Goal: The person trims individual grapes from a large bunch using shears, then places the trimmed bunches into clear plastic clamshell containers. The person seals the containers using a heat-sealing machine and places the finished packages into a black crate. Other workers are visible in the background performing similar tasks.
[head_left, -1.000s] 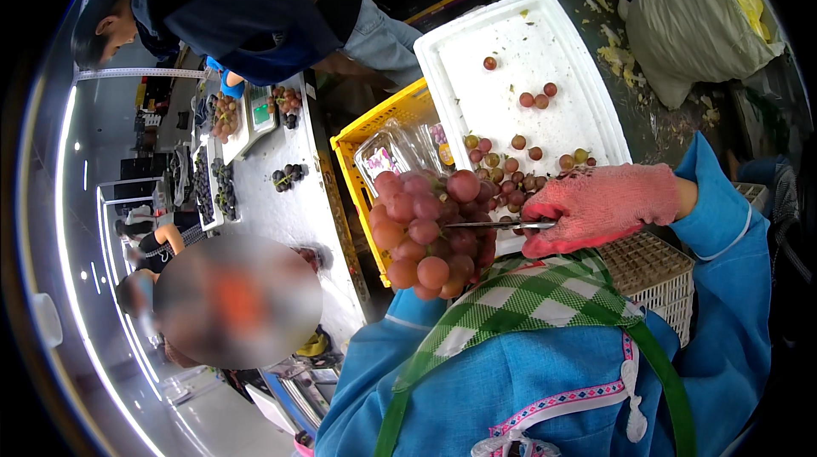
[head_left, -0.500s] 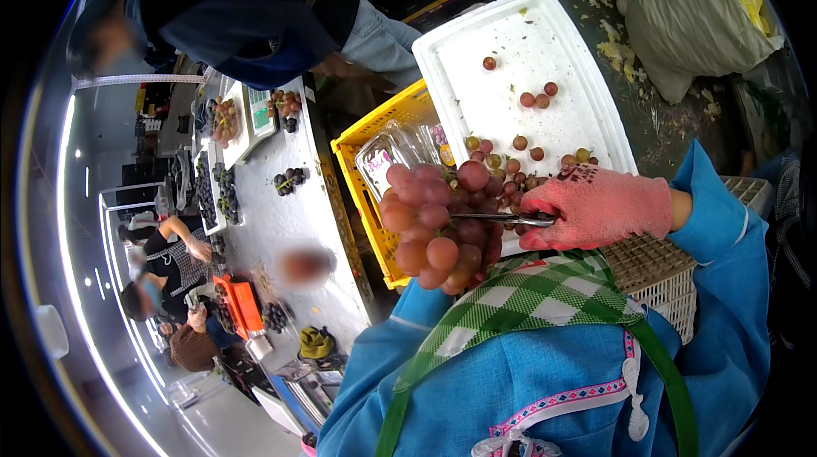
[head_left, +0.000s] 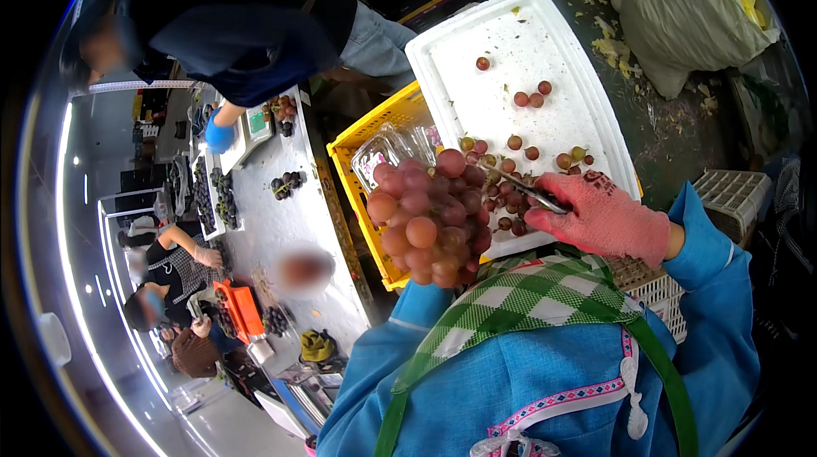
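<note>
A large bunch of reddish grapes [head_left: 425,223] is held up in front of my apron. My left hand is hidden behind it, with the blue left sleeve [head_left: 421,304] leading up to its underside. My right hand [head_left: 596,217], in a pink glove, is closed around metal scissors [head_left: 545,199]. Their slim blades point left and up, close to the bunch's right side. Beneath them, loose grapes [head_left: 532,153] and small clusters lie in a white foam tray [head_left: 587,74].
A yellow crate [head_left: 345,169] with clear plastic boxes [head_left: 393,151] stands under the tray's left side. Further left is a metal table [head_left: 328,227] with dark grapes, a scale [head_left: 255,127] and an orange basket [head_left: 242,311]. Co-workers stand around it. A full sack [head_left: 694,23] sits far right.
The scissors have moved off the bunch's front to its right side and tilted upward. The bunch has turned and shifted slightly left. A co-worker's blue-gloved hand has appeared at the scale.
</note>
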`<state>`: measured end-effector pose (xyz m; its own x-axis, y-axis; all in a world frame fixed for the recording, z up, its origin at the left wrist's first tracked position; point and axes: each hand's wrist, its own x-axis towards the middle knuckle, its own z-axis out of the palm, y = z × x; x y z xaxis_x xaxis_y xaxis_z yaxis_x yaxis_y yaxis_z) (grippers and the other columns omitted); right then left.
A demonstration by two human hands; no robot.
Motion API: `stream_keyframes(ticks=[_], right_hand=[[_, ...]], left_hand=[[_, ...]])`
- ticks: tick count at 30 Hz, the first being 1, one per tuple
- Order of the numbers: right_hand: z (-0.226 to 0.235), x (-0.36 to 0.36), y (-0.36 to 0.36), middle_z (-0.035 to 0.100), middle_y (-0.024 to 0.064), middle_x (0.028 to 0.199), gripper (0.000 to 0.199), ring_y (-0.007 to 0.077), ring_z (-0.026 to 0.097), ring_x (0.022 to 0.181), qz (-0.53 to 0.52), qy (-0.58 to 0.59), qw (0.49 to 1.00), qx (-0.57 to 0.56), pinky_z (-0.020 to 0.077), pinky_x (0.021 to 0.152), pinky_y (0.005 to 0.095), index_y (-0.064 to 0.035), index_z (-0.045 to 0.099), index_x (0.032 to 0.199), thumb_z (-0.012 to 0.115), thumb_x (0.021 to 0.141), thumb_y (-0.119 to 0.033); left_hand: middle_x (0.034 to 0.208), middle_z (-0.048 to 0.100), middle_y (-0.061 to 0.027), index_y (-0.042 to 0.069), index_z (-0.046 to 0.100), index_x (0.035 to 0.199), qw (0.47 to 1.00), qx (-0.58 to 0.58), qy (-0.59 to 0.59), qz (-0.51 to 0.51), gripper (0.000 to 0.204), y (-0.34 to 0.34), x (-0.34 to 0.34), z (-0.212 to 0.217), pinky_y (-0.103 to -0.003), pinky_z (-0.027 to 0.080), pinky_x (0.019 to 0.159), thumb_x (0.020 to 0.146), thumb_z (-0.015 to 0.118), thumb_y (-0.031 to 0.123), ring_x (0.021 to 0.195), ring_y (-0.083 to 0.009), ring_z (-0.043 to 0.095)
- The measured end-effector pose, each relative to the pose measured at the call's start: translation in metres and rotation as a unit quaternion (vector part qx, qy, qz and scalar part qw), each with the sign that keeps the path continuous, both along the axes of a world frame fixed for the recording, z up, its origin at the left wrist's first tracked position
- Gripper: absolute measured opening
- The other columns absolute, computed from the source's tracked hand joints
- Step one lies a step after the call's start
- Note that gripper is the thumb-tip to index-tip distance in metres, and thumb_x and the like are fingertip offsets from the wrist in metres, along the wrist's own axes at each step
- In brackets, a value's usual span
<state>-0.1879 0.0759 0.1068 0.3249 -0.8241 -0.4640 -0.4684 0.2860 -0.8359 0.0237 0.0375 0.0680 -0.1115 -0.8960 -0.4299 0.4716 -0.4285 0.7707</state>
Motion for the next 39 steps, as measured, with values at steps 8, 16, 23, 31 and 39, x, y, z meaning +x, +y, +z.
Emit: stream_keyframes(ticks=[8,16,23,31,39], right_hand=[[-0.033,0.013,0.01,0.061,0.0101,0.077,0.037,0.0287,0.061,0.069,0.0,0.209,0.913,-0.35,0.0443,0.062,0.0403,-0.01,0.056,0.105,0.066,0.082,-0.037],[-0.047,0.014,0.014,0.059,0.0081,0.071,0.038,0.0266,0.06,0.064,-0.009,0.198,0.901,-0.385,0.0419,0.06,0.0391,-0.0107,0.056,0.105,0.067,0.081,-0.038],[-0.04,-0.001,0.019,0.06,0.0105,0.072,0.032,0.0301,0.06,0.064,-0.078,0.068,0.935,-0.338,0.0471,0.058,0.0381,-0.0085,0.058,0.102,0.074,0.079,-0.024],[-0.049,-0.016,0.027,0.061,0.0115,0.08,0.033,0.0302,0.061,0.07,-0.032,0.29,0.887,-0.358,0.0474,0.061,0.0382,-0.0075,0.057,0.103,0.071,0.08,-0.028],[-0.029,0.009,0.021,0.06,0.0085,0.064,0.03,0.0282,0.061,0.059,0.009,0.121,0.944,-0.306,0.0459,0.057,0.04,-0.0086,0.054,0.091,0.064,0.084,-0.036]], left_hand=[[0.111,0.06,0.003,0.02,0.048,0.118,0.999,-0.05,-0.006,0.019,0.039,0.011,-0.011,0.001,-0.033,0.051,0.087,0.091,0.058,0.045,0.097,-0.0135,0.062],[0.076,0.058,-0.0046,0.003,0.055,0.121,0.992,0.035,-0.121,-0.012,0.053,0.016,-0.018,0.019,-0.026,0.037,0.036,0.097,0.036,0.047,0.048,-0.0129,0.047],[0.087,0.059,-0.007,0.01,0.051,0.103,0.994,-0.039,-0.073,0.075,0.036,0.017,-0.017,0.005,-0.025,0.041,0.04,0.096,0.044,0.044,0.055,-0.0149,0.052],[0.106,0.059,-0.0133,0.007,0.049,0.123,0.998,0.002,-0.064,-0.026,0.055,0.016,0.005,0.011,-0.032,0.054,0.056,0.094,0.039,0.053,0.077,-0.0218,0.063],[0.108,0.059,-0.012,0.01,0.052,0.12,0.994,-0.002,0.065,-0.086,0.055,0.018,0.007,0.011,-0.033,0.051,0.048,0.093,0.038,0.055,0.074,-0.0212,0.062]])
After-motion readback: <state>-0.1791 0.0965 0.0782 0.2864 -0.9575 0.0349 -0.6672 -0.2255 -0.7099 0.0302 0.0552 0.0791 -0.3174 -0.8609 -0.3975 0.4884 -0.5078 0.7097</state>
